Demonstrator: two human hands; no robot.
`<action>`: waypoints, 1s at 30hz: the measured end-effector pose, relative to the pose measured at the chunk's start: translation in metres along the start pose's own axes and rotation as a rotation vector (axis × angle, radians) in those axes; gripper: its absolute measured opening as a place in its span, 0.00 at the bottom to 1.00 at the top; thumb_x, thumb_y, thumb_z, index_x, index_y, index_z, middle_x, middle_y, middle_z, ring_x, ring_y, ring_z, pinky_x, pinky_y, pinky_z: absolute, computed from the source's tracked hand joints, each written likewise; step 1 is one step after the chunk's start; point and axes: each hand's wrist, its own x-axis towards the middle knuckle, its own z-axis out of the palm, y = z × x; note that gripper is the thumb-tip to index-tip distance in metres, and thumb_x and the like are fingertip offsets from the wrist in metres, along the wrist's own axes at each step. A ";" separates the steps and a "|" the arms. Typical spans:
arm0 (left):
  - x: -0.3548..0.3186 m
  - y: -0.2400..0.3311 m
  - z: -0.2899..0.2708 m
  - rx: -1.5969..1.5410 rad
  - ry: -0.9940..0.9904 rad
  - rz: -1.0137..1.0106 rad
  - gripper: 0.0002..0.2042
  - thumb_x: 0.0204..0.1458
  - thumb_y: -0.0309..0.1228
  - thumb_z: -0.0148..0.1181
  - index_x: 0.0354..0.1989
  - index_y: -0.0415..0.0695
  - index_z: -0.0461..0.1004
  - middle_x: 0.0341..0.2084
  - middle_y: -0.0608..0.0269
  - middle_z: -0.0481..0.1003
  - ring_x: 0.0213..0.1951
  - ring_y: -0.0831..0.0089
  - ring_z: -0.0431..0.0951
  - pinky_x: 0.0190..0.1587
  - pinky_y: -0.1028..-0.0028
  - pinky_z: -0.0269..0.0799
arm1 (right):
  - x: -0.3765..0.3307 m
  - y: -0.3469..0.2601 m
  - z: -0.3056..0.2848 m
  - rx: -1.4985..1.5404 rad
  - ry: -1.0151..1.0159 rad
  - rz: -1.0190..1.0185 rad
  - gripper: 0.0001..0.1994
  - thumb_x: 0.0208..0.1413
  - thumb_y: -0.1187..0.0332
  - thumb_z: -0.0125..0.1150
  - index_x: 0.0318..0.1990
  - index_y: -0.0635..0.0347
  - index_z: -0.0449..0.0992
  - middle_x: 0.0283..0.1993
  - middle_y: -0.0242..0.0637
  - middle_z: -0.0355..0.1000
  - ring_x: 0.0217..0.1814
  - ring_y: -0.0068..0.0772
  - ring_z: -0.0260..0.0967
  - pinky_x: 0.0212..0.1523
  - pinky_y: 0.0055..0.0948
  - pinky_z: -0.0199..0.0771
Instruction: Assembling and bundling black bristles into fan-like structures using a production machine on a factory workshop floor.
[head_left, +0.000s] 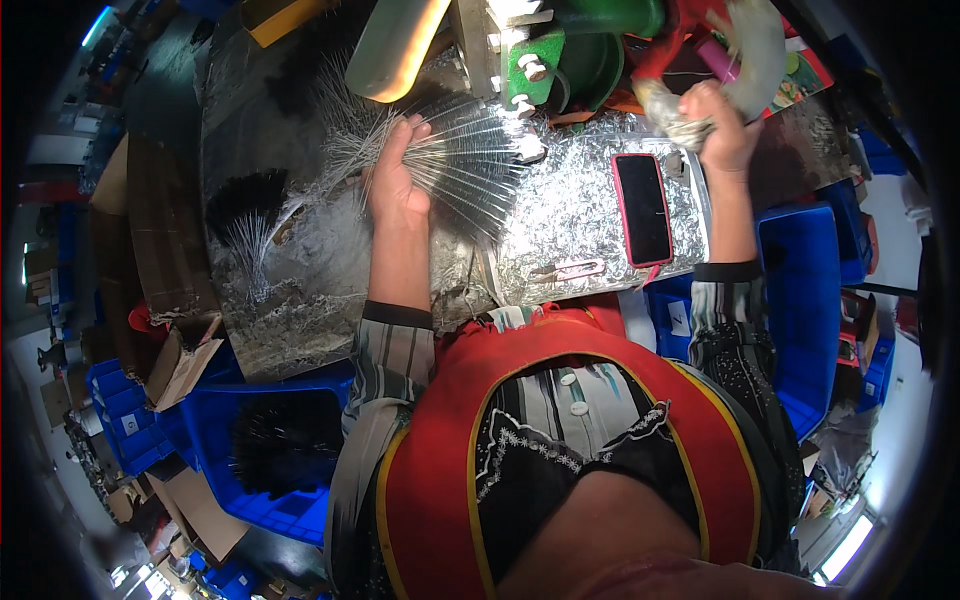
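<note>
My left hand (400,190) is closed round a bundle of thin wire-stemmed brushes (465,160). Their silvery wires fan out to the right, with dark bristles between them, beside the green machine part (533,68). More loose wire stems (345,140) spread behind the hand. At the upper right, my right hand (720,125) is closed on a crumpled, whitish cloth-like thing (757,60) that is blurred and bends up in a curve. A phone in a red case (642,210) lies just below the right hand on a foil-covered surface (560,220).
Another bunch of black wire brushes (245,200) lies on the worn table at left. A pale lamp-like bar (398,50) hangs over the far side. Blue bins stand at the lower left (300,520) and right (800,310); the left one holds black bristles. Cardboard (185,360) leans nearby.
</note>
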 end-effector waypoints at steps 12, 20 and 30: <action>-0.014 0.019 -0.008 0.158 -0.379 -0.273 0.16 0.43 0.21 0.56 0.42 0.36 0.64 0.35 0.49 0.71 0.38 0.64 0.73 0.42 0.69 0.72 | 0.014 -0.015 -0.011 0.075 -0.091 0.323 0.10 0.43 0.76 0.53 0.12 0.63 0.66 0.10 0.34 0.58 0.13 0.27 0.57 0.22 0.27 0.62; -0.003 0.012 -0.016 0.087 -0.250 -0.198 0.10 0.43 0.21 0.56 0.35 0.39 0.67 0.32 0.52 0.73 0.34 0.64 0.74 0.40 0.69 0.72 | 0.014 -0.017 -0.013 0.002 -0.006 0.349 0.09 0.42 0.75 0.54 0.13 0.64 0.67 0.12 0.36 0.62 0.16 0.30 0.63 0.20 0.26 0.62; 0.002 0.011 -0.013 0.103 -0.142 -0.096 0.11 0.41 0.19 0.57 0.35 0.36 0.67 0.30 0.52 0.74 0.33 0.64 0.75 0.39 0.69 0.72 | 0.012 -0.013 -0.012 0.048 -0.037 0.345 0.09 0.42 0.76 0.54 0.13 0.64 0.67 0.12 0.36 0.62 0.17 0.30 0.63 0.21 0.27 0.63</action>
